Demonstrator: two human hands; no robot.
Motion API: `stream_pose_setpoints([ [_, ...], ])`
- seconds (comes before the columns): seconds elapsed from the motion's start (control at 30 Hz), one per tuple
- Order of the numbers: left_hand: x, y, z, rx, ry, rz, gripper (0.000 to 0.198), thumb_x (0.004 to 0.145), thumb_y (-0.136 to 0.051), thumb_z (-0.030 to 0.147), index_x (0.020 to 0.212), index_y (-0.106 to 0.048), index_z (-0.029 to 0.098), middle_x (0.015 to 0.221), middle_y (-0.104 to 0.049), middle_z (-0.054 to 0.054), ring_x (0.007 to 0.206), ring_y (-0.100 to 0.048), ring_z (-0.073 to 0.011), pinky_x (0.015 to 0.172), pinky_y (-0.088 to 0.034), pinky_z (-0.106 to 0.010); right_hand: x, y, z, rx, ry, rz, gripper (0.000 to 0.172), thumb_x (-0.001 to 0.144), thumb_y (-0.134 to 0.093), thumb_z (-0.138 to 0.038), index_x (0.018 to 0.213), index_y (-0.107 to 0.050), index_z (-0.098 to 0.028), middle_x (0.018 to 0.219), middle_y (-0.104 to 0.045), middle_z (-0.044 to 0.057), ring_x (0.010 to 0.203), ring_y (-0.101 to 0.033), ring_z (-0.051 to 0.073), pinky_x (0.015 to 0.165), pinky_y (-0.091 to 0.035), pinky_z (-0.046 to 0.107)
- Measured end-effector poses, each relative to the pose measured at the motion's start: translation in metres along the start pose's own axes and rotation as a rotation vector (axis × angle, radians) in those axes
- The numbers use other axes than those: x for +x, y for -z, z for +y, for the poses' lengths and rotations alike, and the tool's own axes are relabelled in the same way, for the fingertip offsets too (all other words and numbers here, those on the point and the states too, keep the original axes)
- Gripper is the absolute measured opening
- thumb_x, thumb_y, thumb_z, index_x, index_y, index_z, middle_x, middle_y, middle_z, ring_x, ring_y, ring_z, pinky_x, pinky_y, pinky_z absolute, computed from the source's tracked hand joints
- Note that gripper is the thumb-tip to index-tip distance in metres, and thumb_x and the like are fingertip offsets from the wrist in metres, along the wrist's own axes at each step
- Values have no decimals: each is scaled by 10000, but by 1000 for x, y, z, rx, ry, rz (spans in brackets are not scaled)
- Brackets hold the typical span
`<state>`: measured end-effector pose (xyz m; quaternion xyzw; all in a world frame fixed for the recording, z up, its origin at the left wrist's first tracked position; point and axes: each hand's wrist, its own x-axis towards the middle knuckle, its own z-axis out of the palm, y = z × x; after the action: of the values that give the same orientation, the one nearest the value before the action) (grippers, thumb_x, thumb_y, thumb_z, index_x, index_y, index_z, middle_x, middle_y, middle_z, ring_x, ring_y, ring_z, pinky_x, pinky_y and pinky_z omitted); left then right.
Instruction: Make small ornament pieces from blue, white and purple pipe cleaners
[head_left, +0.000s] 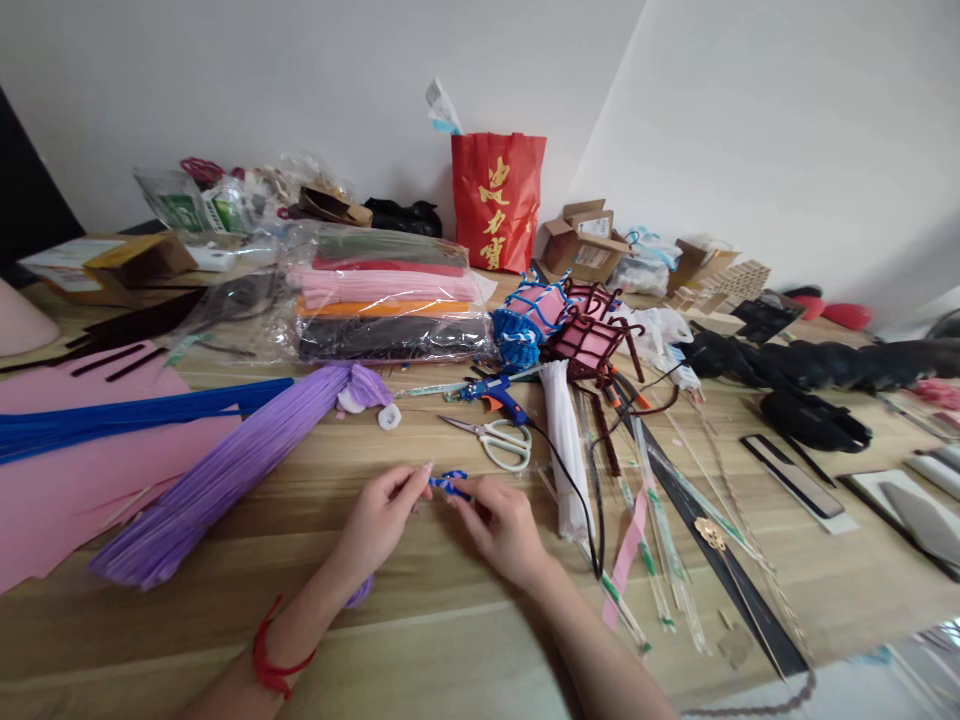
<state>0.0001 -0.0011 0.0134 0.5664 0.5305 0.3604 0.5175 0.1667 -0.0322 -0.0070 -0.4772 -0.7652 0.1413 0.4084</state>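
Stretching sideways between both hands is a small blue fuzzy wire twist [448, 484]; the left hand [381, 518] pinches its left end tight, the right hand [501, 528] pinches its right end.

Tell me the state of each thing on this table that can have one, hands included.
left hand, pinched shut on the blue twisted piece
right hand, pinched shut on its other end
blue twisted piece, held between both hands
scissors, blades shut, lying flat
glue gun, on its side, cord trailing
red bag, upright, top open
cardboard box, flaps open
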Motion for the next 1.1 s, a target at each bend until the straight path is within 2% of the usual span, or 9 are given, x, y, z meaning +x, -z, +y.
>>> stream_pose_setpoints([
  [0.17, 0, 2, 0, -23, -52, 41, 402, 759, -500, 556, 620, -534, 179, 529, -410, 49, 485, -365, -108, 461, -290, -220, 1, -3, 0, 138, -188, -8, 217, 804, -592, -282, 991, -650, -189, 734, -647, 32, 496, -486, 102, 492, -413, 217],
  [0.3, 0, 4, -2, -53, -48, 108, 379, 782, -497, 512, 592, -497, 184, 513, -383, 61, 462, -339, -96, 445, -276, -214, 4, -1, -3, 218, -300, -32, 206, 798, -589, -278, 964, -652, -174, 709, -611, 18, 503, -469, 99, 486, -399, 217],
  [0.5, -1, 4, -3, -38, -86, 224, 353, 815, -466, 444, 566, -429, 197, 514, -341, 63, 477, -324, -98, 452, -275, -213, 7, 6, -4, 343, -348, 14, 155, 774, -627, -309, 832, -654, -168, 744, -623, 35, 716, -550, 158, 697, -452, 290],
  [0.67, 2, 6, -8, -28, -101, 284, 347, 825, -451, 428, 566, -388, 205, 516, -304, 65, 467, -294, -98, 441, -256, -220, 5, 3, -2, 567, -487, -111, 208, 748, -651, -347, 792, -608, -148, 712, -611, 30, 626, -558, 135, 578, -453, 246],
  [0.83, 6, 10, -13, -15, -102, 357, 334, 830, -458, 412, 574, -416, 203, 500, -304, 70, 452, -294, -95, 449, -264, -224, 3, 2, -3, 639, -497, -252, 225, 736, -664, -360, 733, -583, -151, 664, -604, 18, 590, -541, 120, 576, -438, 238],
  [0.97, 6, 11, -11, 68, -197, 410, 310, 839, -454, 351, 569, -425, 202, 515, -340, 61, 481, -345, -103, 493, -306, -228, 3, 5, -2, 717, -511, -349, 230, 754, -648, -369, 719, -565, -157, 647, -574, 8, 586, -528, 121, 577, -429, 245],
  [1.03, 5, 11, -9, 137, -277, 459, 300, 841, -451, 324, 569, -419, 203, 545, -373, 50, 518, -382, -110, 525, -327, -232, 4, 8, -3, 683, -476, -347, 210, 746, -663, -353, 718, -580, -163, 689, -547, 6, 639, -528, 127, 614, -430, 251],
  [1.1, 4, 12, -9, 194, -344, 521, 295, 844, -446, 309, 572, -407, 204, 572, -399, 41, 549, -408, -117, 555, -341, -237, 5, 10, -5, 647, -393, -310, 181, 720, -696, -326, 719, -603, -170, 817, -530, 27, 786, -539, 152, 711, -438, 266],
])
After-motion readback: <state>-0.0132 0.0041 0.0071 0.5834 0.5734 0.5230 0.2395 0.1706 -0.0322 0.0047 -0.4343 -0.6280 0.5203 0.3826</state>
